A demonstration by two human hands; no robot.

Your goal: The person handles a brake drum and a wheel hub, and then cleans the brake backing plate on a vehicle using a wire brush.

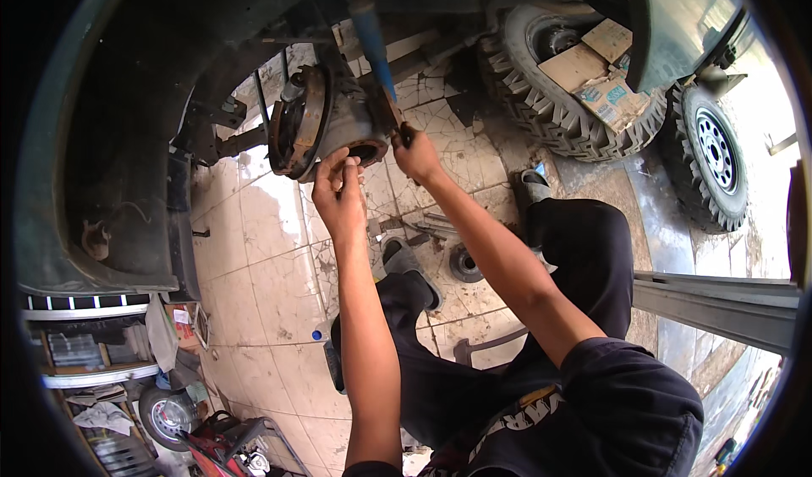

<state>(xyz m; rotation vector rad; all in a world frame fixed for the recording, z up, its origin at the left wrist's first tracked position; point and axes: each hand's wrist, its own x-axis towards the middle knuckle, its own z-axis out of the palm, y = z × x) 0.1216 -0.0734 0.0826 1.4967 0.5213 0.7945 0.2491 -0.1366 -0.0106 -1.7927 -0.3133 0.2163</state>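
Under the vehicle's wheel arch sits an axle end with a round metal housing (348,122), its open, rusty-rimmed mouth turned towards me. Curved brake shoes (311,126) stand at its left side. My left hand (340,188) is just below the mouth, fingers bent together at the lower rim; whatever they pinch is too small to name. To the right of the rim, my right hand (416,154) is closed, thumb up, by a rusty bracket (390,109) under a blue shock absorber (372,46). A dark piece shows at its fingers, its kind unclear.
A large knobby tyre (541,113) carrying cardboard (584,63) lies at the right, with another wheel (715,151) beyond it. A round metal part (463,263) and tools (436,225) rest on the cracked tile floor by my feet. Shelves (93,380) stand lower left.
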